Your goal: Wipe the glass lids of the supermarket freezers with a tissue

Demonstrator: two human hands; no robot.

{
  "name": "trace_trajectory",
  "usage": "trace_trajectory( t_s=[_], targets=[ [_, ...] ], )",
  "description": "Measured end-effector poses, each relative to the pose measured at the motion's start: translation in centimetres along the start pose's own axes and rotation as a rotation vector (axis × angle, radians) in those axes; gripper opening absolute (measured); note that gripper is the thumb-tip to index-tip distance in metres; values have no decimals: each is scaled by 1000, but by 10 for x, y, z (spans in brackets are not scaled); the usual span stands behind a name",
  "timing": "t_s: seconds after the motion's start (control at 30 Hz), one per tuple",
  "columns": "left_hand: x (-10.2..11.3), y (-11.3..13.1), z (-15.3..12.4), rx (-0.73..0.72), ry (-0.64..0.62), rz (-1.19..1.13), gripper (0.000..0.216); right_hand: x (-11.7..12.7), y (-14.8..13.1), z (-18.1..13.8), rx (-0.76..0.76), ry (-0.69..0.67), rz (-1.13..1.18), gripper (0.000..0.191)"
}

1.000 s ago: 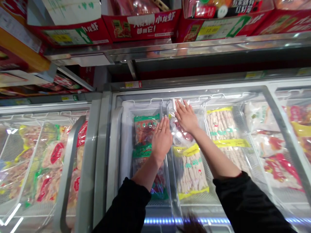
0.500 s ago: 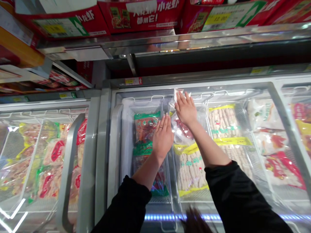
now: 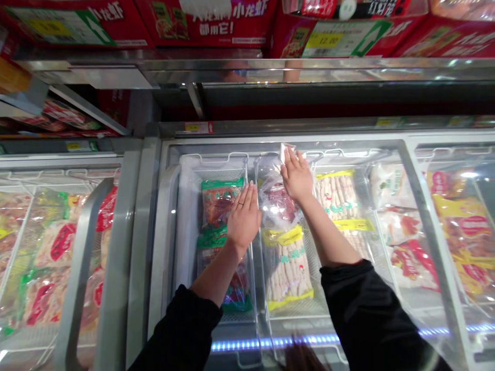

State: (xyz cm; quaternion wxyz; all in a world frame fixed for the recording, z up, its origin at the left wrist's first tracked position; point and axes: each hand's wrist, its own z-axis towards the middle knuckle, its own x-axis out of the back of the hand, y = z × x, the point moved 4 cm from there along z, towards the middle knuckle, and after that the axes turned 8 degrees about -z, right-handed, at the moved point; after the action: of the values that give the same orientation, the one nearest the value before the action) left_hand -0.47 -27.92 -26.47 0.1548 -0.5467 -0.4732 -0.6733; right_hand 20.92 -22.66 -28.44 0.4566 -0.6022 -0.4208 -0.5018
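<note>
My right hand (image 3: 297, 178) presses a crumpled white tissue (image 3: 285, 149) against the freezer's glass lid (image 3: 228, 147), near its back edge. Its fingers are stretched out over the tissue, which is partly hidden beneath them. Lower and to the left, my left hand (image 3: 244, 219) lies flat on the same glass, fingers straight and close together, with a ring on one finger and nothing held. Under the glass lie green-edged packs (image 3: 220, 198), a clear bag of reddish food (image 3: 281, 201) and yellow-edged packs of pale sticks (image 3: 288, 268).
A metal shelf edge (image 3: 232, 72) with red cartons (image 3: 209, 23) runs above the freezer's back. At the left stands another freezer section with a curved grey handle (image 3: 83, 257). White wire dividers (image 3: 253, 257) part the goods. A blue-white light strip (image 3: 270, 342) shows near the front.
My right hand has slid to the right over the glass with the tissue. My left hand stays in about the same place on the lid. The whole view has shifted a little.
</note>
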Motion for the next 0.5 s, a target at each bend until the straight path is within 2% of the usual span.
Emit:
trace_trajectory(
  t_s=[0.1, 0.2, 0.27, 0.33, 0.43, 0.5],
  targets=[
    [-2, -1, 1, 17, -11, 5, 70, -1, -26, -19, 47, -26, -55, 65],
    [-1, 0, 2, 32, -23, 14, 68, 2, -36, 4, 182, -92, -38, 64],
    [0, 0, 1, 36, -14, 17, 67, 4, -20, 30, 185, -118, -6, 64],
    [1, 1, 0, 33, 1, 13, 68, 5, 7, 43, 98, -105, 13, 65],
    [1, 1, 0, 25, 16, 2, 70, 3, 32, 24, -46, -42, 9, 65],
    [0, 1, 0, 20, 11, 0, 69, 0, 26, -5, -92, -3, -14, 66]
  ],
)
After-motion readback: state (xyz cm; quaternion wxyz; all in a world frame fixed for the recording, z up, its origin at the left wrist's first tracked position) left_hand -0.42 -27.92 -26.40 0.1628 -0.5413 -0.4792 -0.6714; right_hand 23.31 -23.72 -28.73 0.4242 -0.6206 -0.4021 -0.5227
